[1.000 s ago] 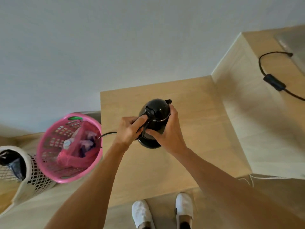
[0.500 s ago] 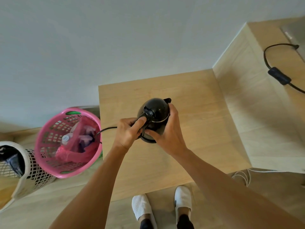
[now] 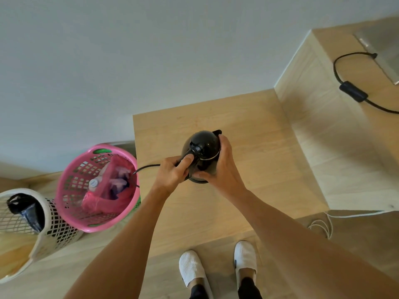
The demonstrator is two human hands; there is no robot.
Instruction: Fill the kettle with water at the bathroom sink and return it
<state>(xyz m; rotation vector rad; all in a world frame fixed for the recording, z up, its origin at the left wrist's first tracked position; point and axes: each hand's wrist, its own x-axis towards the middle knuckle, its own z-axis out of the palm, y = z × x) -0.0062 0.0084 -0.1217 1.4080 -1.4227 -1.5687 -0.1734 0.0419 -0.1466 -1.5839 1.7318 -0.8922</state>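
Note:
A black kettle point(image 3: 204, 145) with its lid closed stands upright on a low wooden table point(image 3: 248, 169), its spout pointing away from me. My left hand point(image 3: 172, 173) is closed around the handle on the kettle's left side, thumb on top. My right hand point(image 3: 222, 167) wraps the kettle's right side and lower front. A round black base point(image 3: 197, 180) shows just under the kettle, and a black cord point(image 3: 144, 168) runs left from it off the table edge.
A pink basket point(image 3: 71, 184) with a pink bag and a white basket point(image 3: 49, 223) stand left of the table. A taller wooden desk point(image 3: 336, 147) rises on the right, with a black cable point(image 3: 352, 91) on top. My white slippers point(image 3: 218, 266) are at the table's front edge.
The kettle has come down and now sits lower on its base. Both hands stay on it. The view has shifted slightly.

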